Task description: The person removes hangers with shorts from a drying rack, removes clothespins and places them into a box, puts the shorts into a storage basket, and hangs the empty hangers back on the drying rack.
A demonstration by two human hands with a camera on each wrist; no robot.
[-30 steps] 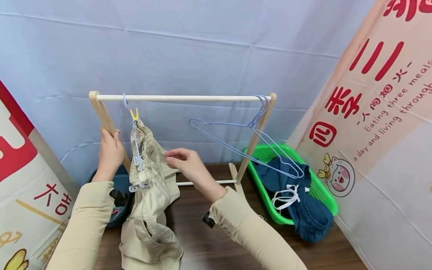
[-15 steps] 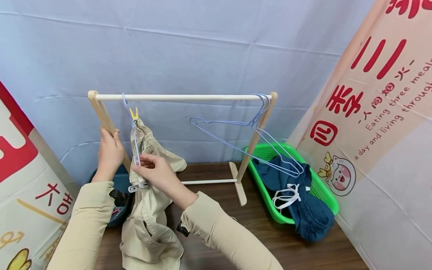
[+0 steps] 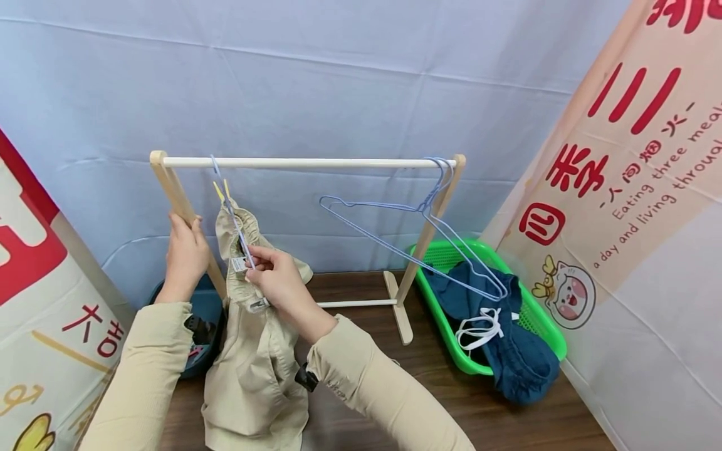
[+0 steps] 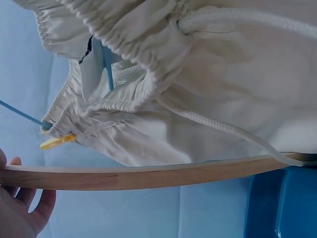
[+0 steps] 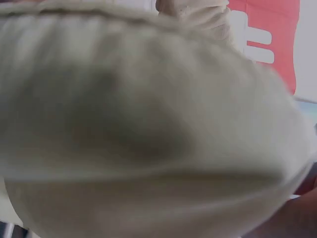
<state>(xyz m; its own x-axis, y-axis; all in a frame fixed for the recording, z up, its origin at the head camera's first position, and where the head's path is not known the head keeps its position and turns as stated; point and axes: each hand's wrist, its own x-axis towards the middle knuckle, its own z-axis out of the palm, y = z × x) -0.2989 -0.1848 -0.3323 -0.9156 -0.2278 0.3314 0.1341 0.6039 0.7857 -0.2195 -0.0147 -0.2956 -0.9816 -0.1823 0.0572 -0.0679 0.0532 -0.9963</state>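
Note:
Beige drawstring trousers [image 3: 248, 369] hang by the waistband from a blue wire hanger [image 3: 234, 220] at the rack's left end. A yellow clothespin [image 4: 58, 142] clips the upper end of the waistband, and a grey clip [image 3: 259, 304] sits at its lower end. My right hand [image 3: 280, 280] pinches the lower end of the hanger, beside a white label [image 3: 239, 264] inside the waistband. With my left hand [image 3: 187, 254] I grip the wooden left post [image 4: 119, 178] of the rack. Blurred beige fabric [image 5: 148, 109] fills most of the right wrist view.
Two more blue hangers [image 3: 383, 203] hang at the right end of the white rail [image 3: 316, 163]. Beneath them stands a green basket [image 3: 549, 332] holding dark blue clothing [image 3: 521, 357] with white laces. A dark blue bin [image 4: 267, 208] stands behind the left post.
My right hand moved from beside the trousers onto the hanger's lower end, then slightly right. The hanger and waistband swung right with it, and the label shows more. My left hand stays put.

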